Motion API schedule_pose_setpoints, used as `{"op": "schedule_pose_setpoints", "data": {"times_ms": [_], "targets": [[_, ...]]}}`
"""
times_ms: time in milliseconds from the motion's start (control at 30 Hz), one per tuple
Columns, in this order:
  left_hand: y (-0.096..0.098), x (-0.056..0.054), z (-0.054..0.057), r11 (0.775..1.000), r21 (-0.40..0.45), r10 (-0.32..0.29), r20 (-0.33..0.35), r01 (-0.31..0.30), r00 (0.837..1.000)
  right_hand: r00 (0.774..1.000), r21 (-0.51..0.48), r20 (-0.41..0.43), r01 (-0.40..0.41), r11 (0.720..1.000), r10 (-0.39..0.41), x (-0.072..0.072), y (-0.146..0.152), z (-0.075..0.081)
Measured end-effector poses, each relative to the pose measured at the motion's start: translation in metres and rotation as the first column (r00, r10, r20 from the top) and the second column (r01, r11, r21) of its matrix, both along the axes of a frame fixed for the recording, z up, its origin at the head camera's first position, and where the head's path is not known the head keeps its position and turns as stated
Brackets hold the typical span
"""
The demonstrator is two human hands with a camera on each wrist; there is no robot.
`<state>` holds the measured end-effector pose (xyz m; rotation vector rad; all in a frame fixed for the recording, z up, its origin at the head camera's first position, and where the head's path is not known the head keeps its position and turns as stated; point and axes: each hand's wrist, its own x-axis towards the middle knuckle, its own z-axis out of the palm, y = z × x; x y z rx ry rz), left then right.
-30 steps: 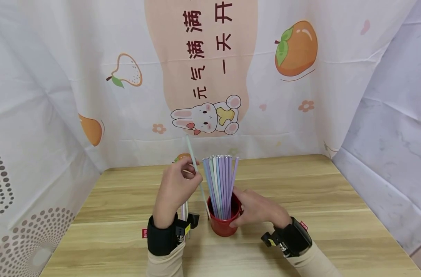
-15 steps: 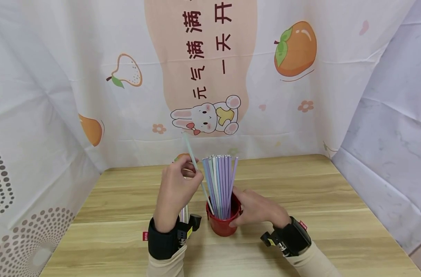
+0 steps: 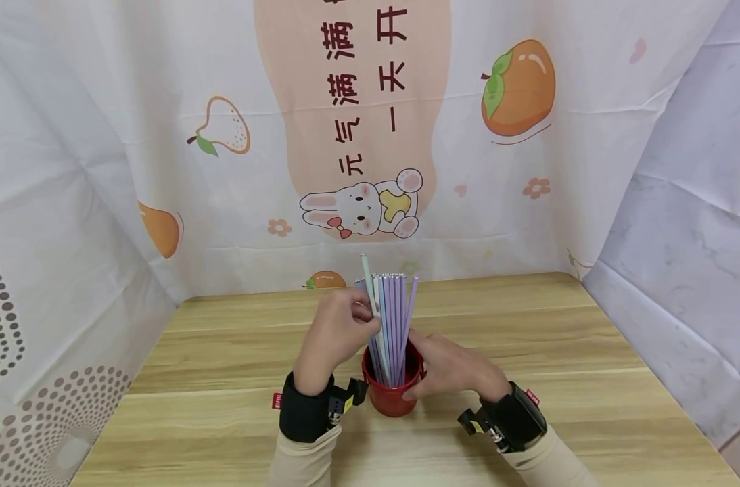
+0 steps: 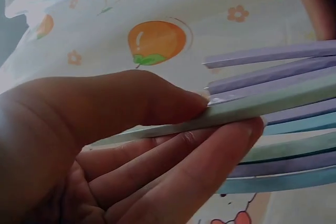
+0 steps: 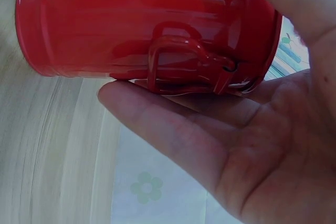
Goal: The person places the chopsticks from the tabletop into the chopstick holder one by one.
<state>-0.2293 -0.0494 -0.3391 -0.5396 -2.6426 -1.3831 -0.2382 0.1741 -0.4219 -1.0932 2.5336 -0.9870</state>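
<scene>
My left hand (image 3: 342, 328) pinches a pale green straw (image 3: 366, 269) between thumb and fingers, just above the bucket. In the left wrist view the thumb lies on one side of this straw (image 4: 236, 109) and the fingertips on the other. A bundle of purple, blue and white straws (image 3: 397, 311) stands upright in a small red bucket (image 3: 392, 402), and the held straw overlaps its left side. My right hand (image 3: 452, 368) grips the bucket from the right, thumb at the front. The right wrist view shows the fingers along its wall beside a wire handle (image 5: 176, 43).
The bucket stands on a wood-grain table (image 3: 528, 338). Behind it hangs a white cloth (image 3: 224, 203) printed with fruit and a rabbit. A black wrist camera strap (image 3: 306, 412) sits on each forearm.
My left hand has moved right with the green straw, which now stands more upright against the bundle. Straws seen earlier on the table are now hidden by the left arm. The right hand stays put.
</scene>
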Motion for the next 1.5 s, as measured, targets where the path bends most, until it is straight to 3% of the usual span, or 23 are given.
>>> {"op": "schedule_pose_setpoints", "data": {"times_ms": [233, 433, 633, 800, 1000, 1200, 1500], "targets": [[0.010, -0.008, -0.009, 0.994, -0.089, -0.052, 0.048, 0.056, 0.997, 1.000, -0.005, 0.009, -0.007, 1.000, 0.007, 0.000, 0.002, 0.000], [0.019, -0.012, -0.016, 0.981, -0.186, -0.039, 0.115, 0.061, 0.993, 1.000, -0.001, 0.012, 0.000, 1.000, 0.000, 0.001, 0.001, 0.000], [0.027, -0.012, -0.022, 0.965, -0.258, -0.021, 0.112, 0.050, 0.993, 1.000, -0.001, 0.022, 0.002, 1.000, -0.002, 0.001, 0.001, 0.003], [0.031, -0.013, -0.025, 0.962, -0.267, -0.022, 0.101, 0.048, 0.995, 1.000, -0.003, 0.030, -0.002, 1.000, 0.002, 0.001, 0.001, 0.003], [0.031, -0.014, -0.026, 0.967, -0.250, -0.019, 0.142, 0.054, 0.990, 1.000, 0.014, 0.007, 0.007, 1.000, -0.007, 0.002, 0.000, 0.004], [0.025, -0.011, -0.021, 0.973, -0.224, -0.013, 0.165, 0.051, 0.986, 1.000, 0.013, 0.008, 0.010, 1.000, -0.010, 0.002, -0.001, 0.004], [0.002, -0.006, -0.012, 0.967, -0.225, -0.093, 0.119, 0.118, 0.989, 1.000, 0.003, 0.019, 0.014, 1.000, -0.014, 0.003, 0.000, 0.002]]}}
